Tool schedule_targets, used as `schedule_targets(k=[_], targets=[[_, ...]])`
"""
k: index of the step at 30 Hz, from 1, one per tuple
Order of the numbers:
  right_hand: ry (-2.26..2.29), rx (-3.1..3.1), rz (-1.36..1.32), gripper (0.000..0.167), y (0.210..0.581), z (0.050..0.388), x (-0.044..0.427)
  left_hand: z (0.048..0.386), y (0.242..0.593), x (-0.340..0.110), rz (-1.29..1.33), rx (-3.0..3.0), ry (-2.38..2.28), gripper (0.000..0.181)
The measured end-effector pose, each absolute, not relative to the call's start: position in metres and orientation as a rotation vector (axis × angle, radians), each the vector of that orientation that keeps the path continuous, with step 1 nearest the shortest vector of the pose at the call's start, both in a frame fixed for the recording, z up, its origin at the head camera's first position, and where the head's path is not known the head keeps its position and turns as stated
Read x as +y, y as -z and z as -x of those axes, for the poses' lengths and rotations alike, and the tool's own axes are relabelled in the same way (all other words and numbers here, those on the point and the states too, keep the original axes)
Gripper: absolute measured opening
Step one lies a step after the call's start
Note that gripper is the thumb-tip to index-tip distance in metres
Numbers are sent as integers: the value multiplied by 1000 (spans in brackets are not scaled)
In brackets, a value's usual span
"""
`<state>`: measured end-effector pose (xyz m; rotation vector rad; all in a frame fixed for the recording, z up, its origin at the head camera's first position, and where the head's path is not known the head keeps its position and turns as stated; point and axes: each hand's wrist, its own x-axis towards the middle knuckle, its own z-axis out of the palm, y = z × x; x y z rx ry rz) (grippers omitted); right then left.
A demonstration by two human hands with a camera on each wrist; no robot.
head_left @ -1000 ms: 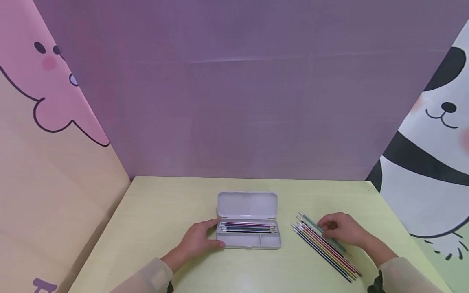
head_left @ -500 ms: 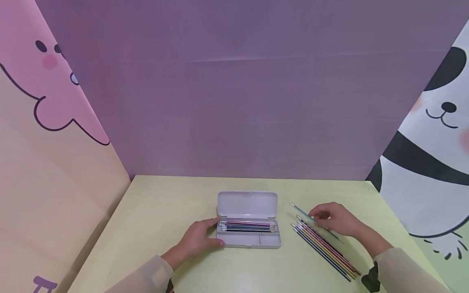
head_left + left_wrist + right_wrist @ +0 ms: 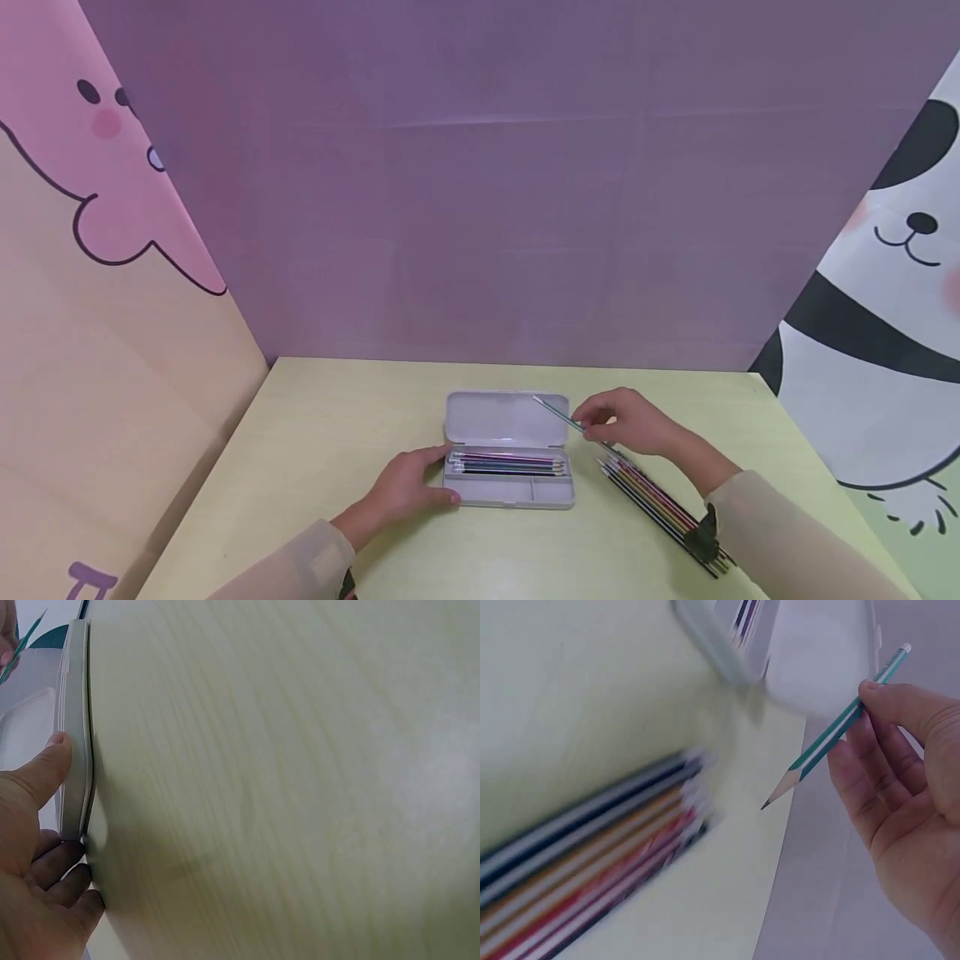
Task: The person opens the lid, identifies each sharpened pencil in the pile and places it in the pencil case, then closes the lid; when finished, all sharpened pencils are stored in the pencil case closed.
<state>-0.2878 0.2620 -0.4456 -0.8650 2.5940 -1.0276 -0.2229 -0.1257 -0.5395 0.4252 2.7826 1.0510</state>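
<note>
An open pale pencil case (image 3: pixel 487 493) lies on the table with its lid (image 3: pixel 506 419) tipped back. Several pencils (image 3: pixel 510 464) fill its rear compartment; the front compartments hold nothing visible. My left hand (image 3: pixel 401 493) holds the case's left end, thumb on the front side (image 3: pixel 73 712) and fingers toward the back. Between thumb and fingers my right hand (image 3: pixel 628 423) pinches a green-and-white striped pencil (image 3: pixel 829 742), raised above the table at the lid's right edge. Its sharpened tip points down to the right, the white eraser end up to the left.
Right of the case, several striped pencils (image 3: pixel 648 500) lie side by side in a slanted row, partly covered by the right sleeve (image 3: pixel 757 517) and a dark wrist strap (image 3: pixel 703 542). A purple wall (image 3: pixel 510 208) stands behind the table (image 3: pixel 360 400).
My right hand has lifted the green pencil off the slanted row and carried it up and left to the lid's right side. The left hand stays on the case.
</note>
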Motion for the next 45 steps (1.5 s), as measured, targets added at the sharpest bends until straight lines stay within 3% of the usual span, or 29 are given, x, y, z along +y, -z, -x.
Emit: schedule_targets(k=[18, 45], targets=[[1034, 2494, 936, 19, 471, 302, 168, 225, 542, -127, -439, 2787, -1052, 85], [827, 2514, 1066, 16, 497, 290, 152, 226, 544, -129, -462, 2801, -1038, 85]])
